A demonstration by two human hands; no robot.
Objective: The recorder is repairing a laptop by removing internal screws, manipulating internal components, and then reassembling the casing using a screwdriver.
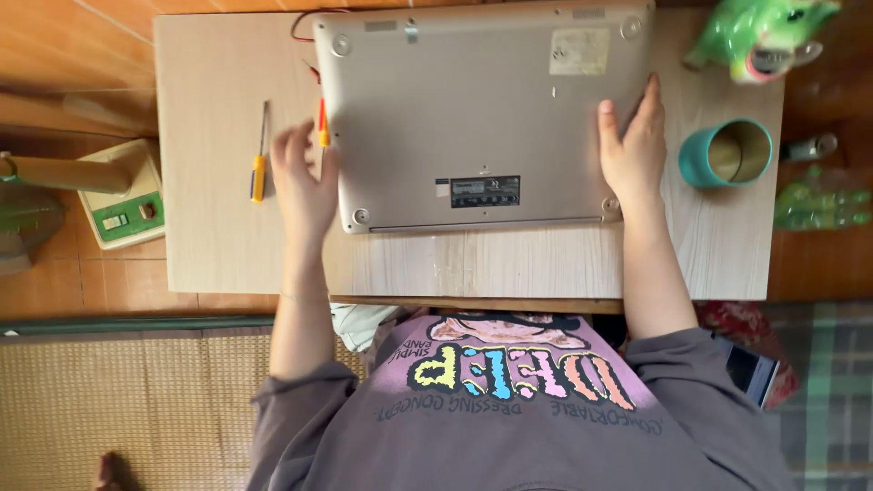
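Observation:
A silver laptop (482, 109) lies upside down on a small light wooden table (218, 245), its underside with a dark label facing up. My right hand (632, 150) rests flat on the laptop's right edge. My left hand (305, 182) hovers at the laptop's left edge with fingers spread, blurred, holding nothing. A small red and yellow screwdriver (321, 123) lies just beyond its fingertips, against the laptop's side. Another screwdriver with a yellow handle (260, 164) lies on the table to the left of my left hand.
A teal mug (727, 153) stands on the table right of the laptop, a green animal figure (759, 32) behind it. On the floor sit a green and cream device (123, 195) at left, a green plastic bottle (818, 205) at right, and a woven mat (109, 400).

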